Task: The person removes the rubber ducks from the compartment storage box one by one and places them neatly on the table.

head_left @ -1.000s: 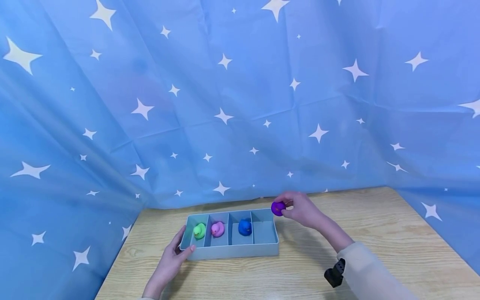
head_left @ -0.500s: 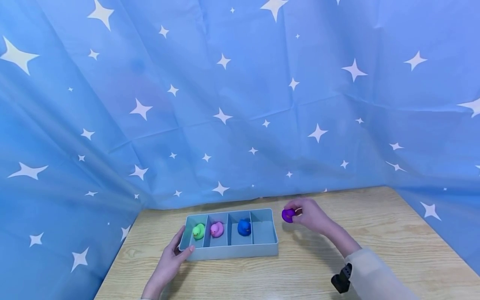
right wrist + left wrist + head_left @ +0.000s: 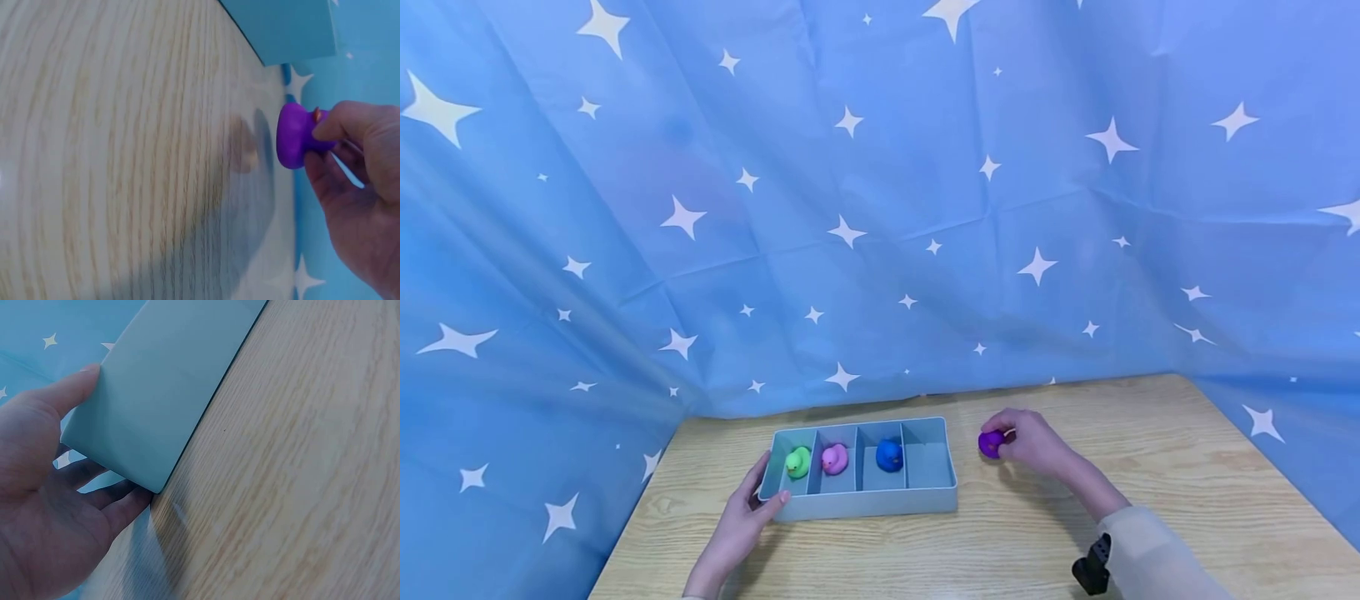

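Note:
A purple rubber duck [image 3: 991,444] is pinched between the thumb and fingers of my right hand [image 3: 1037,442], to the right of the divided box. In the right wrist view the duck [image 3: 294,134] shows a gap to its shadow on the wood. My left hand [image 3: 737,521] grips the left end of the grey-blue box [image 3: 872,504]; in the left wrist view its thumb lies on the long wall and the fingers reach along the short end. Inside the box sit a green duck [image 3: 798,462], a pink duck [image 3: 835,458] and a blue duck [image 3: 890,455], each in its own compartment.
The box's rightmost compartment [image 3: 928,465] holds nothing. Under everything lies a light wooden table [image 3: 1210,467]. Behind it and along its sides hangs a blue cloth [image 3: 880,192] with white stars. A black device [image 3: 1092,567] sits at the right wrist.
My right hand has carried the purple duck from beside the box's back right corner rightward and lower, toward the table. The left hand and the box have stayed put.

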Demonstrator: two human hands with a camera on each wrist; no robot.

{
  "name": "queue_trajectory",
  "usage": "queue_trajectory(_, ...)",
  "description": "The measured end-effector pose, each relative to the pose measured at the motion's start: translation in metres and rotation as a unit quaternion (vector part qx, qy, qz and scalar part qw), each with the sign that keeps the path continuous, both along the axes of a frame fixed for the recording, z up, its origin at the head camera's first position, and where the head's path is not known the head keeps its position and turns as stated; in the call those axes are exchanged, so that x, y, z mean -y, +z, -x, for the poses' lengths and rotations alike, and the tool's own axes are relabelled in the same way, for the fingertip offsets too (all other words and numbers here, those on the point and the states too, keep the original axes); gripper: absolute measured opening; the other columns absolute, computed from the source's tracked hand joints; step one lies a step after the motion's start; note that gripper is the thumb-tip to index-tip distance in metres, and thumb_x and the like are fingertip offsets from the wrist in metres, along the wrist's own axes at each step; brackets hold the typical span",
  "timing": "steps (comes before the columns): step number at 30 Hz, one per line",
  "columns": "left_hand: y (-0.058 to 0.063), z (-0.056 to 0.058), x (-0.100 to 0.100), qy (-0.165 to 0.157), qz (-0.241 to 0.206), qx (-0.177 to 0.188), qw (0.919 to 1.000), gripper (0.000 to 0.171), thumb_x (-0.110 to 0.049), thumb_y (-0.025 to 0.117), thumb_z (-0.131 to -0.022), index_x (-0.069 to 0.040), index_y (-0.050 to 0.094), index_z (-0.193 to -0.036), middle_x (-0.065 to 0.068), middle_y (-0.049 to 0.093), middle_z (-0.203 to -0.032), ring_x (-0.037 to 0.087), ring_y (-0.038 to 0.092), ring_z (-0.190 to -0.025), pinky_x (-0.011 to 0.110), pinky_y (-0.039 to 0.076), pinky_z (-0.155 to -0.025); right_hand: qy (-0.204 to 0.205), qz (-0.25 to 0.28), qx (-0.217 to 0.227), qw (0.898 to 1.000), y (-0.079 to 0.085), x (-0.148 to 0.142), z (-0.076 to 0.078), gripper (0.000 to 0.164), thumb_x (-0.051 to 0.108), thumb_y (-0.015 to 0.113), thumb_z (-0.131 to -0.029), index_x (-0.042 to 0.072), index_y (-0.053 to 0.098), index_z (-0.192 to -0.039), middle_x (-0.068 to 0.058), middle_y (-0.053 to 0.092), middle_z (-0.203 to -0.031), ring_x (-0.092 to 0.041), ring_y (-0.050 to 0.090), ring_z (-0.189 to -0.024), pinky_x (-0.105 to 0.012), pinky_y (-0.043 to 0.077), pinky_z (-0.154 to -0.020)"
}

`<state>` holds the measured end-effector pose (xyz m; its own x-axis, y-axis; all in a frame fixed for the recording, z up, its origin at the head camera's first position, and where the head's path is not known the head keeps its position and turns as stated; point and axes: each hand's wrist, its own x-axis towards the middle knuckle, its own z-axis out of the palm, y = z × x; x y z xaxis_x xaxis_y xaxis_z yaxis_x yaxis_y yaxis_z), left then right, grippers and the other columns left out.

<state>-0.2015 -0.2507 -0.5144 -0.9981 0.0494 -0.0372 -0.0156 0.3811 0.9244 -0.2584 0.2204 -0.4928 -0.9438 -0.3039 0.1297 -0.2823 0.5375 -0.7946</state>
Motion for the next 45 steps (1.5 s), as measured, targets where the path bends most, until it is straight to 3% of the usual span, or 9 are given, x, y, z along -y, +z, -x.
queue_trajectory(11,0.001,0.0,0.0,0.0,-0.005,0.001,1.0,0.084,-0.023,0.071,-0.099,-0.004,0.02,-0.163,0.032,0.016,-0.164,0.049,0.026,-0.146,0.053,0.033,-0.115,0.023,-0.074,-0.045,0.996,-0.005,0.002,0.001,0.034,-0.016,0.07,-0.069,0.006,0.076,-0.094,-0.002,0.068,-0.096,-0.019,0.062,-0.086,-0.028,0.056,-0.07)
queue_trajectory(22,0.001,0.0,0.0,-0.001,-0.001,0.007,1.0,0.085,-0.024,0.071,-0.099,-0.004,0.02,-0.164,0.032,0.015,-0.165,0.049,0.022,-0.148,0.053,0.03,-0.117,0.037,-0.082,-0.056,0.994,-0.006,0.0,0.001,0.032,-0.015,0.073,-0.07,0.007,0.075,-0.094,-0.001,0.068,-0.097,-0.02,0.063,-0.089,-0.027,0.057,-0.072)
queue_trajectory(34,0.003,0.0,-0.002,0.007,0.019,0.02,0.9996,0.085,-0.028,0.07,-0.099,-0.004,0.019,-0.164,0.033,0.015,-0.164,0.052,0.023,-0.147,0.056,0.032,-0.116,0.044,-0.054,-0.051,0.996,-0.009,-0.003,0.001,0.037,-0.021,0.064,-0.07,0.002,0.075,-0.097,-0.006,0.069,-0.1,-0.025,0.065,-0.093,-0.029,0.059,-0.074)
queue_trajectory(45,0.003,-0.002,-0.002,0.007,0.008,0.018,0.9998,0.084,-0.024,0.07,-0.099,-0.005,0.02,-0.164,0.032,0.015,-0.164,0.05,0.023,-0.148,0.054,0.031,-0.117,0.011,0.018,0.012,1.0,0.002,-0.004,-0.004,0.041,-0.016,0.068,-0.078,-0.005,0.069,-0.118,-0.022,0.065,-0.116,-0.035,0.066,-0.098,-0.032,0.061,-0.077)
